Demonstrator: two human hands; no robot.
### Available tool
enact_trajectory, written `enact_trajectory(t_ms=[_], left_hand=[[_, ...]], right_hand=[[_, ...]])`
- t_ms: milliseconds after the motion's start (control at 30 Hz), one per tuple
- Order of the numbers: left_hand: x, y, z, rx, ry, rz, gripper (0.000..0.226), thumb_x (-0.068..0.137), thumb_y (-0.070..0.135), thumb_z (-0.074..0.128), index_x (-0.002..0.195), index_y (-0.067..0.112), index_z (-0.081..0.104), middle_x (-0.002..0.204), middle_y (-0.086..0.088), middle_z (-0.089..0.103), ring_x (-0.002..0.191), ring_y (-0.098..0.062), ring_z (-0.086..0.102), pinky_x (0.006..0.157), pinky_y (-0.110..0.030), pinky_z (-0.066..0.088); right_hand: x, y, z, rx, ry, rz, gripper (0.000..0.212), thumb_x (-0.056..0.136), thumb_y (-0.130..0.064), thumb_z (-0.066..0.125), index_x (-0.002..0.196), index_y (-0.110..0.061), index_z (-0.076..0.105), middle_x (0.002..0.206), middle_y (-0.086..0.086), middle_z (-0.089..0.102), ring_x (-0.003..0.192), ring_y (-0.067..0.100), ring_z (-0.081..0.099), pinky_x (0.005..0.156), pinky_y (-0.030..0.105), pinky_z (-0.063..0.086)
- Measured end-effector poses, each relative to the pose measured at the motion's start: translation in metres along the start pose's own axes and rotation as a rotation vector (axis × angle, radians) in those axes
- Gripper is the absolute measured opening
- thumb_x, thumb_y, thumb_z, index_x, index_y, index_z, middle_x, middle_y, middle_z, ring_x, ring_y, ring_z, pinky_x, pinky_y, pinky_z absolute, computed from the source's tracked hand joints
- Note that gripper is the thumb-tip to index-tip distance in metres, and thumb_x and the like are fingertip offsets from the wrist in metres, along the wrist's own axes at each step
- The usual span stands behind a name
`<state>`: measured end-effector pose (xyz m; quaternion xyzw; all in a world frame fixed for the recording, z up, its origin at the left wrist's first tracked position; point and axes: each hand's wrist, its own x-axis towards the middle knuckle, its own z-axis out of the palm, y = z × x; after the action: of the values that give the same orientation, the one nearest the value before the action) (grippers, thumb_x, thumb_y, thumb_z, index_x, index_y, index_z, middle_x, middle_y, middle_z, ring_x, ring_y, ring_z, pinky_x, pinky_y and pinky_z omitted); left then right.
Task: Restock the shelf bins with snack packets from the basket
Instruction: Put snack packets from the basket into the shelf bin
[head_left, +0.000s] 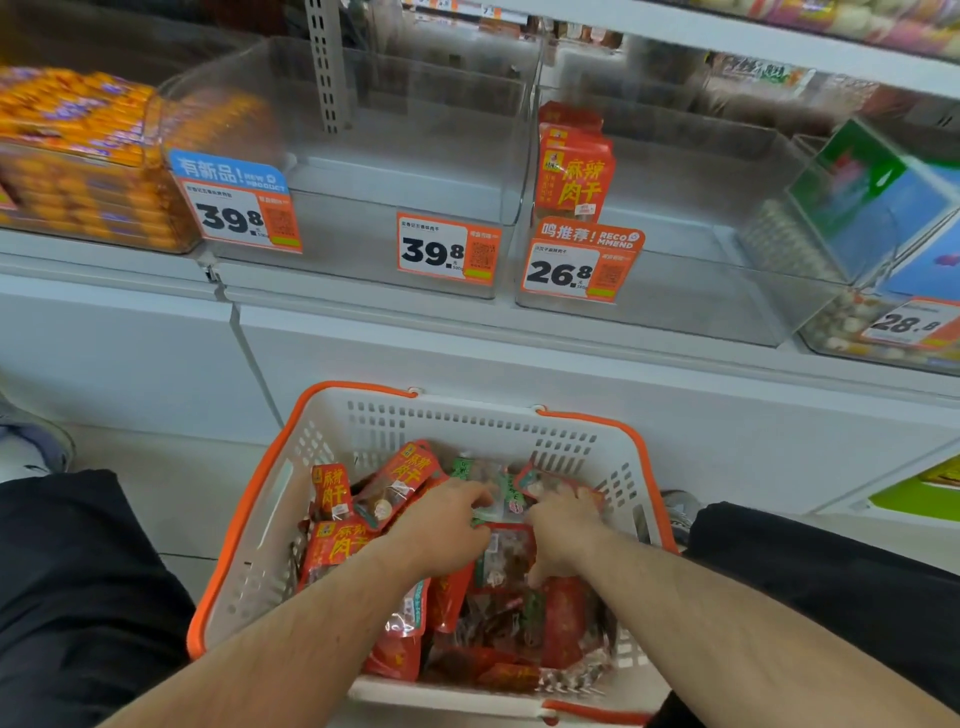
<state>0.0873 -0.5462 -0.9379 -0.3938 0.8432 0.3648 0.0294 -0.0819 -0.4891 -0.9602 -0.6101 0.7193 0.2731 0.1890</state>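
Observation:
A white basket with an orange rim (244, 525) stands on the floor between my knees, full of red snack packets (332, 493) and a few green ones. Both hands are down in the pile. My left hand (441, 525) has its fingers curled round packets near the middle. My right hand (563, 525) grips packets just to its right. Above, two clear shelf bins stand side by side: the middle bin (363, 171) holds nothing, and the right bin (701, 218) holds a few upright red packets (571, 166) at its left end.
Price tags 39.8 (447, 252) and 26.8 (576, 267) hang on the bin fronts. A bin of orange packets (78, 156) sits at the left, a tilted bin of mixed sweets (878, 332) at the right. White cabinet fronts run below the shelf.

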Motion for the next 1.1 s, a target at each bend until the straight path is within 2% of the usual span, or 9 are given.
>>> enact_trajectory(t_ms=[133,233,367,467,567,633,733,867,1100], left_hand=[[0.007,0.007,-0.007,0.077,0.031,-0.003,0.073,0.074,0.057,0.059,0.138,0.022,0.047,0.136,-0.002,0.049,0.126,-0.024,0.044,0.105,-0.038,0.04],[0.014,0.022,-0.023,-0.009,0.065,0.053,0.071,0.06,0.066,0.056,0.12,0.029,0.058,0.115,0.003,0.066,0.107,-0.019,0.061,0.089,-0.036,0.05],[0.015,0.036,-0.046,-0.307,0.165,0.109,0.018,0.075,0.028,0.077,0.091,0.024,0.068,0.083,0.008,0.072,0.079,-0.009,0.067,0.073,-0.03,0.052],[0.011,0.049,-0.064,-0.6,0.246,0.101,0.022,0.079,0.012,0.079,0.075,0.026,0.063,0.061,0.019,0.062,0.061,0.002,0.058,0.066,-0.023,0.047],[0.007,0.06,-0.083,-0.847,0.316,0.097,0.018,0.081,0.006,0.077,0.083,0.021,0.067,0.07,0.014,0.07,0.071,-0.006,0.067,0.066,-0.02,0.051],[0.005,0.069,-0.095,-0.957,0.327,0.125,0.016,0.083,0.005,0.075,0.091,0.017,0.07,0.08,0.006,0.075,0.076,-0.01,0.071,0.067,-0.02,0.053],[0.003,0.084,-0.105,-1.065,0.338,0.13,0.016,0.084,0.003,0.072,0.095,0.015,0.071,0.083,0.002,0.076,0.077,-0.013,0.073,0.063,-0.02,0.054],[0.003,0.096,-0.111,-1.041,0.305,0.142,0.015,0.086,0.005,0.071,0.097,0.016,0.072,0.088,-0.002,0.077,0.083,-0.018,0.073,0.067,-0.024,0.056],[0.01,0.111,-0.129,-0.972,0.288,0.156,0.015,0.095,0.025,0.059,0.096,0.017,0.071,0.083,0.003,0.074,0.075,-0.008,0.07,0.064,-0.018,0.049]], right_hand=[[-0.015,0.003,-0.063,0.095,0.018,-0.167,0.028,0.075,-0.031,0.077,0.098,-0.017,0.068,0.095,0.006,0.069,0.089,0.028,0.064,0.079,0.037,0.052],[-0.035,0.013,-0.116,0.039,0.082,-0.284,0.03,0.071,-0.03,0.08,0.095,-0.017,0.067,0.088,0.006,0.067,0.081,0.027,0.063,0.067,0.031,0.05],[-0.059,0.03,-0.169,0.189,0.215,-0.258,0.032,0.069,-0.033,0.084,0.086,-0.022,0.059,0.082,-0.006,0.057,0.08,0.018,0.056,0.062,0.028,0.044],[-0.082,0.048,-0.198,0.572,0.495,-0.195,0.028,0.07,-0.029,0.085,0.082,-0.025,0.061,0.078,-0.012,0.059,0.072,0.009,0.055,0.064,0.025,0.044],[-0.099,0.057,-0.211,1.029,0.747,-0.097,0.03,0.071,-0.025,0.087,0.088,-0.021,0.062,0.089,-0.004,0.064,0.075,0.005,0.057,0.067,0.023,0.049],[-0.103,0.059,-0.208,1.273,0.682,-0.067,0.027,0.076,-0.025,0.083,0.092,-0.018,0.063,0.089,0.0,0.065,0.073,0.009,0.057,0.063,0.022,0.047],[-0.102,0.056,-0.195,1.342,0.435,-0.06,0.026,0.084,-0.031,0.075,0.101,-0.014,0.068,0.084,-0.001,0.066,0.067,0.013,0.05,0.059,0.026,0.038],[-0.095,0.054,-0.185,1.488,0.363,-0.118,0.011,0.09,-0.022,0.069,0.094,-0.011,0.068,0.061,-0.004,0.056,0.051,0.01,0.036,0.051,0.024,0.03],[-0.089,0.063,-0.192,1.744,0.293,-0.086,0.03,0.086,-0.023,0.072,0.111,-0.006,0.069,0.09,0.011,0.062,0.062,0.016,0.035,0.05,0.024,0.025]])
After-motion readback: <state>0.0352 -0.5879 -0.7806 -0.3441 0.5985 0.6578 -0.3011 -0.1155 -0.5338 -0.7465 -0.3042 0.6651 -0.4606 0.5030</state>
